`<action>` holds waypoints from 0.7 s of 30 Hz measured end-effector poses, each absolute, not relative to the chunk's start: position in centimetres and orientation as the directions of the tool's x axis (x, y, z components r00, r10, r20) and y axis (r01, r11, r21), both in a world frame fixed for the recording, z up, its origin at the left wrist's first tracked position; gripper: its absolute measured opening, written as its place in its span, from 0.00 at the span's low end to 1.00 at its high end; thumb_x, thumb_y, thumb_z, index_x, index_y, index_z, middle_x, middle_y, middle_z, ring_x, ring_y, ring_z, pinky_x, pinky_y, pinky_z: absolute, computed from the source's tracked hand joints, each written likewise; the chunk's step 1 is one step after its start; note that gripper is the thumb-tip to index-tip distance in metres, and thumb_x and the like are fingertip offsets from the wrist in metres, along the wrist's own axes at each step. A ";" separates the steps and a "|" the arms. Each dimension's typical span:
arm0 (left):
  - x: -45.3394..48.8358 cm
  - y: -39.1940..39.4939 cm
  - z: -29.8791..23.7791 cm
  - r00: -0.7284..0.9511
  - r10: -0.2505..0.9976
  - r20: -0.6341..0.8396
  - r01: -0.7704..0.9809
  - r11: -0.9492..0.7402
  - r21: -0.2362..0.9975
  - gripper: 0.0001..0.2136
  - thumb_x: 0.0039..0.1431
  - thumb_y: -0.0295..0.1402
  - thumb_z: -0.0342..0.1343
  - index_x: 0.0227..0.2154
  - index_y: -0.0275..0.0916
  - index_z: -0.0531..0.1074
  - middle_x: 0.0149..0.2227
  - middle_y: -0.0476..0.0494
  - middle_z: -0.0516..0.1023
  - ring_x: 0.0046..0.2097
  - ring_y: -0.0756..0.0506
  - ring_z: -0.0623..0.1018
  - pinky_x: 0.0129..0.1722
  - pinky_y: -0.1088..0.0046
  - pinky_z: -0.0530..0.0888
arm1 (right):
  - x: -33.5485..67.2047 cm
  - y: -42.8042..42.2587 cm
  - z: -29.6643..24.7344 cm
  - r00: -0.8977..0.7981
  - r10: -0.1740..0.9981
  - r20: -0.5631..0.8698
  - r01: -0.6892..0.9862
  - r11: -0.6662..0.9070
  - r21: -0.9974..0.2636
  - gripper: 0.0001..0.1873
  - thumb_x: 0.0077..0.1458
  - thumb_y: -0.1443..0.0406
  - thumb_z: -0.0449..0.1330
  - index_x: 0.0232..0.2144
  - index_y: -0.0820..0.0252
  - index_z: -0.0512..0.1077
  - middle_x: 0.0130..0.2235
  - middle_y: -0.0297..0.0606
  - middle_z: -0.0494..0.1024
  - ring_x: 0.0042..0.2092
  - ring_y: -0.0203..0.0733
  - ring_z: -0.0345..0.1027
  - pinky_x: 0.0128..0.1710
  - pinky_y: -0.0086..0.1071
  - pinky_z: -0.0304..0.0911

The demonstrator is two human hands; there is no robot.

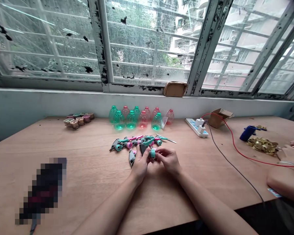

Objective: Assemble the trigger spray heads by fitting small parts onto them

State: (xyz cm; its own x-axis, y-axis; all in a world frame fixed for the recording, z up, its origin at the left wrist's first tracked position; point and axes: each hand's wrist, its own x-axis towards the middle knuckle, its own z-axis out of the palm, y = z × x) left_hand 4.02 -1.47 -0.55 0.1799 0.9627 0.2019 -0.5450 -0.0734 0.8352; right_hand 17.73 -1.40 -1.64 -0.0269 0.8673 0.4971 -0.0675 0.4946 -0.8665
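Note:
My left hand (140, 163) and my right hand (168, 159) meet at the middle of the wooden table (93, 182), both closed on one spray-trigger head (150, 150), grey with a teal collar. The left grips its grey body, the right pinches the teal ring end. Just beyond the hands lies a heap of several more trigger heads (137, 142) in grey, teal and pink. Behind that heap stand several small teal and pink plastic bottles (139, 118) in rows near the wall.
Small square pots (78, 120) sit at the back left. A white power strip (197, 126) with black and red cables, a cardboard box (219, 118), a blue item (247, 132) and a gold pile (262, 144) lie right. Another person's hands (290, 151) work there. A blurred dark object (42, 191) lies front left.

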 end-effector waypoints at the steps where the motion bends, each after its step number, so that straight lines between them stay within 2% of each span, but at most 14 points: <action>1: 4.0 -1.5 -0.5 0.191 0.961 0.201 -0.550 -0.065 0.833 0.18 0.53 0.41 0.60 0.41 0.41 0.61 0.32 0.52 0.69 0.28 0.53 0.70 0.26 0.76 0.69 | 17.8 -1.4 -1.6 -0.028 0.864 0.503 -0.056 0.502 -0.863 0.09 0.49 0.60 0.66 0.30 0.59 0.76 0.32 0.37 0.75 0.26 0.36 0.71 0.22 0.28 0.66; 7: 4.0 -1.5 -0.4 0.205 0.963 0.177 -0.582 -0.026 0.813 0.20 0.52 0.42 0.61 0.43 0.42 0.61 0.33 0.51 0.70 0.28 0.53 0.70 0.26 0.77 0.68 | 17.9 -1.4 -1.7 -0.026 0.839 0.544 0.032 0.545 -0.838 0.09 0.50 0.59 0.65 0.31 0.59 0.78 0.34 0.39 0.75 0.28 0.36 0.71 0.24 0.28 0.67; 21: 4.2 -1.8 -0.5 0.234 0.963 0.134 -0.657 0.055 0.752 0.15 0.55 0.39 0.60 0.42 0.41 0.64 0.34 0.50 0.72 0.28 0.53 0.72 0.26 0.77 0.69 | 18.1 -1.4 -2.1 -0.031 0.791 0.611 0.069 0.611 -0.788 0.06 0.49 0.62 0.66 0.32 0.56 0.80 0.35 0.38 0.74 0.28 0.35 0.69 0.23 0.28 0.65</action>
